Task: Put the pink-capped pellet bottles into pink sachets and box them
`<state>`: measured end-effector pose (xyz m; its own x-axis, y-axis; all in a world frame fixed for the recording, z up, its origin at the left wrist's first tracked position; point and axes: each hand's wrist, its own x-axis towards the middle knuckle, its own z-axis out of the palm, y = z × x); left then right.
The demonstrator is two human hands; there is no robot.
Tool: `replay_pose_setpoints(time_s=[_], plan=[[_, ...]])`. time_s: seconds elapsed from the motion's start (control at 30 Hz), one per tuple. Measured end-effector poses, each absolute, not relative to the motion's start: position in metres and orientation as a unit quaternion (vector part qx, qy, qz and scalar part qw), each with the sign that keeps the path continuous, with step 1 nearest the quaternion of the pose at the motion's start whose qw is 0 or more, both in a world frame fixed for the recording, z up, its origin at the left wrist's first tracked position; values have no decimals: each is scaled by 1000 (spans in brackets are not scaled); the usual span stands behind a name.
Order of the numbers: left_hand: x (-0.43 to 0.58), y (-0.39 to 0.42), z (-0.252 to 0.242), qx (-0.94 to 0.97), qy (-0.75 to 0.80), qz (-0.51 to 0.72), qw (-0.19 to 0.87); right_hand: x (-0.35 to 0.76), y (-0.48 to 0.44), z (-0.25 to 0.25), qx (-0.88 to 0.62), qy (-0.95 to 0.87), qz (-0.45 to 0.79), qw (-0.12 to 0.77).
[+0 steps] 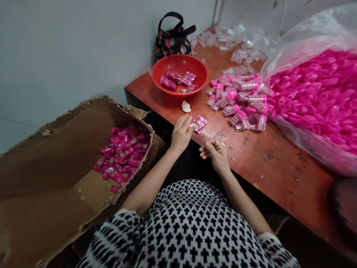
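Note:
My left hand (182, 133) rests at the near edge of the table, fingers stretched out, its thumb at the left edge of a pink printed packet (200, 124). The packet lies flat on the wood. To its right, my right hand (215, 152) is at the table edge with fingers curled in and the thumb against them; whatever it pinches, if anything, cannot be made out. Just beyond my left hand lies a small crumpled white lump (186, 107). A red bowl (158, 83) behind it holds several pink packets (168, 82).
Small clear bottles of pink beads with pink caps (237, 102) are heaped to the right. Beside them, a clear plastic bag (315, 31) bulges with pink plastic pieces (315, 96). Clear containers (242, 41) and a black handbag (173, 44) stand behind. A cardboard box (55, 156) holds pink packages (125, 152).

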<state>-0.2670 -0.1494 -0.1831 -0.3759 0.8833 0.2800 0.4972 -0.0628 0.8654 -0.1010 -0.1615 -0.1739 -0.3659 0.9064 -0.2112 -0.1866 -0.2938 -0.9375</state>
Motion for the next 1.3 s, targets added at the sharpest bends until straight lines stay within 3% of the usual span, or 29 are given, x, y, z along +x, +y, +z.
replay_pose_setpoints(time_s=[0.1, 0.17, 0.3, 0.5, 0.63, 0.83, 0.97, 1.1, 1.3], plan=[[-261, -125, -198, 604, 691, 378, 123, -98, -160, -172, -411, -459, 687, 385], [-261, -118, -206, 612, 698, 356, 104, -95, -157, -171, -413, -469, 679, 384], [-261, -118, -217, 597, 684, 408, 93, -94, -143, -172, -417, -498, 653, 391], [-240, -141, -202, 578, 606, 532, 123, -110, -111, -181, -429, -469, 607, 477], [-228, -165, -184, 516, 593, 570, 238, -111, -104, -180, -401, -452, 653, 457], [-231, -177, -176, 296, 527, 534, 591, -93, -103, -167, -353, -597, 651, 308], [-228, -176, -176, 258, 540, 530, 601, -78, -92, -150, -485, -732, 421, 227], [-222, -177, -179, 242, 574, 544, 562, -63, -65, -134, -694, -689, 102, 184], [-220, -177, -180, 178, 574, 563, 568, -71, -28, -138, -754, -647, -1, 114]])
